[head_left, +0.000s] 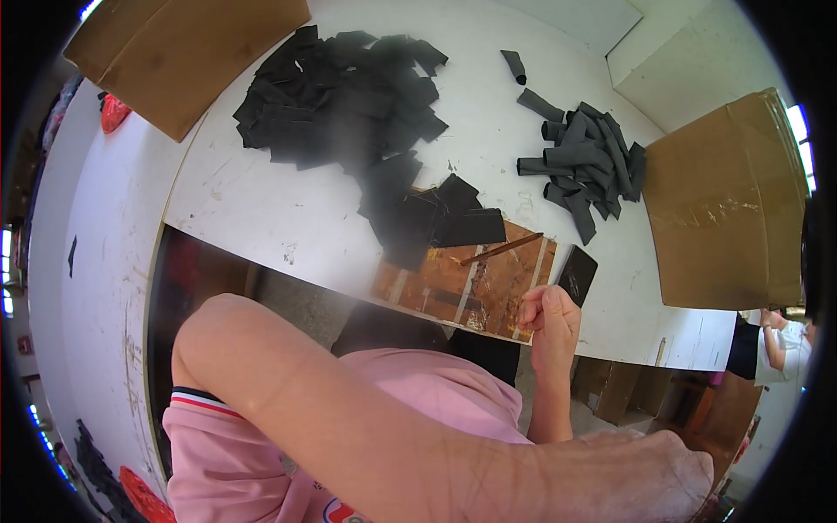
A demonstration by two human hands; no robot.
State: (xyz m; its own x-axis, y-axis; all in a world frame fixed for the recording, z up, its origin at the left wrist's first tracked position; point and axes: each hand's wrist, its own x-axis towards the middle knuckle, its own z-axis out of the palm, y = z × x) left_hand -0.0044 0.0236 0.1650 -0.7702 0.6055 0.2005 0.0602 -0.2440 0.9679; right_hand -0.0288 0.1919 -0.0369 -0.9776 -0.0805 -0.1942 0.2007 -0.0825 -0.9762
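My right hand (549,321) is curled into a loose fist at the near edge of the white table (261,209), with nothing visible in it. Just beyond it lies a flat black piece (576,275). To its left is a worn brown board (453,283) with a thin brown stick (501,250) on it and a few flat black pieces (436,222) overlapping its far side. My left arm (392,427) crosses the lower picture from the pink sleeve (209,436) toward the lower right. Its hand lies past the picture's edge.
A large heap of flat black pieces (340,96) lies at the back centre, a heap of dark grey rolled tubes (584,157) at the back right. Cardboard boxes stand at the far left (183,52) and right (724,200). Another person (776,340) is at the right rim.
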